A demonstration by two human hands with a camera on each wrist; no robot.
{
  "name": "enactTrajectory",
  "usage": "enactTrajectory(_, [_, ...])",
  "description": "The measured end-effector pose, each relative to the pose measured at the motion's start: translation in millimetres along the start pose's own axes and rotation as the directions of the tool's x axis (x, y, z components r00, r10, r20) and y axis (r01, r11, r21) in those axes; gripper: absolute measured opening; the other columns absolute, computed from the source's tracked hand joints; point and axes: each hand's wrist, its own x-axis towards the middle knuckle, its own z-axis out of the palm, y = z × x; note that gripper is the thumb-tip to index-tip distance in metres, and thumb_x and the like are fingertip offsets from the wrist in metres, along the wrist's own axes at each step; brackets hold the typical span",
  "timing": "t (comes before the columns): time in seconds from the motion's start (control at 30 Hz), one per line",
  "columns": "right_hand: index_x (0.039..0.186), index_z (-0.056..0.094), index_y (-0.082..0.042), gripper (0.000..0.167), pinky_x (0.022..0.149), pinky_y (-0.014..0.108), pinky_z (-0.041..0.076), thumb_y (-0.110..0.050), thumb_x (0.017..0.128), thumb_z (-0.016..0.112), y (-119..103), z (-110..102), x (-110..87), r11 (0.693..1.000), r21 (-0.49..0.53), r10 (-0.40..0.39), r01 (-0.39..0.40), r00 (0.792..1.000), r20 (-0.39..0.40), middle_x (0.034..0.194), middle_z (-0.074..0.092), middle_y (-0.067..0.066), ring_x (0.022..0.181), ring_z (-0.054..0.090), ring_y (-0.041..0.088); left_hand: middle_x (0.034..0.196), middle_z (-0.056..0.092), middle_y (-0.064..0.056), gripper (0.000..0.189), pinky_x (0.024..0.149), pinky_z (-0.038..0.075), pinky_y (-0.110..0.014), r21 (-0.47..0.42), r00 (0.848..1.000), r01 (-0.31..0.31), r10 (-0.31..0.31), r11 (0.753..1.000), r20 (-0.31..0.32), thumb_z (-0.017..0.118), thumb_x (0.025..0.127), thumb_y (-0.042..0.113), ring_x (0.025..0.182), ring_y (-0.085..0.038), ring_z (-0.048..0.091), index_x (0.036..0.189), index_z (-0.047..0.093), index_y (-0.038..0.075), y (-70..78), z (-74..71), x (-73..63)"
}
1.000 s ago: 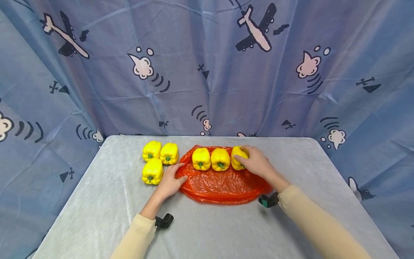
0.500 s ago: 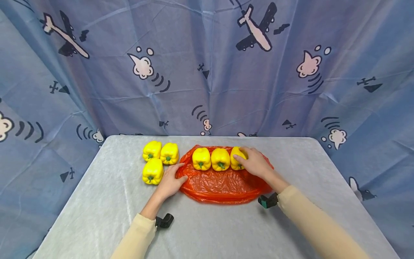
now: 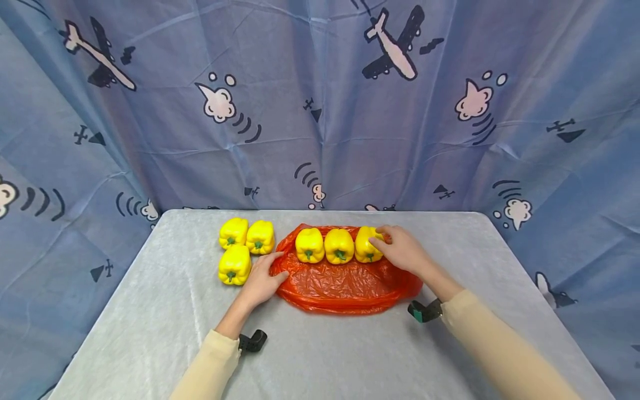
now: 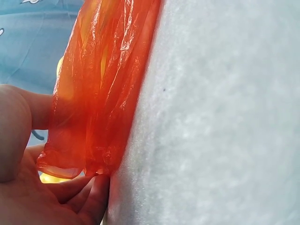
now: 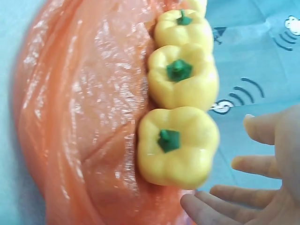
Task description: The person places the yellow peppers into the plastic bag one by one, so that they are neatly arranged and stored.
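A red plastic bag lies on the table with its mouth spread. In a row at its back part sit three yellow bell peppers with green stems: the left one, the middle one and the right one. My left hand holds the bag's left edge, its thumb and fingers curved around the film. My right hand is just right of the right pepper; in the right wrist view its fingers are spread, apart from that pepper.
Three more yellow bell peppers stand in a cluster left of the bag, close to my left hand. A light grey cloth covers the table. Behind it hangs a blue curtain with airplane prints.
My right hand has let go of the right pepper and drawn slightly to the right. That pepper moved a little left, against the row. My left hand has kept its place.
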Motion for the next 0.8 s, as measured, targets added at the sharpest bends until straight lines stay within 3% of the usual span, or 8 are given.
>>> enactTrajectory(0.3, [0.133,0.062,0.002,0.043,0.093,0.057,0.052,-0.029,0.103,0.059,1,-21,-18.9,0.998,0.034,-0.047,0.049,0.998,-0.047,0.129,0.064,0.024,0.112,0.062,0.041,0.152,0.043,-0.020,0.055,0.114,0.031,-0.057,0.005,1.000,-0.002,0.002,1.000,0.002,0.067,0.095,0.019,0.142,-0.037,0.037,0.147,0.053,0.009,-0.2,0.1,0.4])
enactTrajectory(0.63, [0.128,0.064,0.003,0.039,0.094,0.061,0.050,-0.025,0.102,0.061,28,-23,-33.9,0.996,0.027,-0.083,0.087,0.989,-0.119,0.128,0.059,0.027,0.115,0.057,0.045,0.152,0.043,-0.019,0.054,0.114,0.031,-0.057,0.012,1.000,0.004,-0.004,1.000,0.004,0.067,0.096,0.019,0.142,-0.037,0.036,0.147,0.053,0.010,0.7,0.4,0.6])
enactTrajectory(0.8, [0.129,0.064,0.002,0.038,0.096,0.063,0.048,-0.024,0.102,0.062,43,-20,-39.7,0.994,0.071,-0.075,0.086,0.985,-0.153,0.128,0.054,0.027,0.117,0.054,0.046,0.152,0.043,-0.019,0.054,0.114,0.030,-0.058,0.013,1.000,0.005,-0.005,1.000,0.007,0.066,0.096,0.019,0.143,-0.037,0.036,0.148,0.052,0.011,0.1,0.3,0.4])
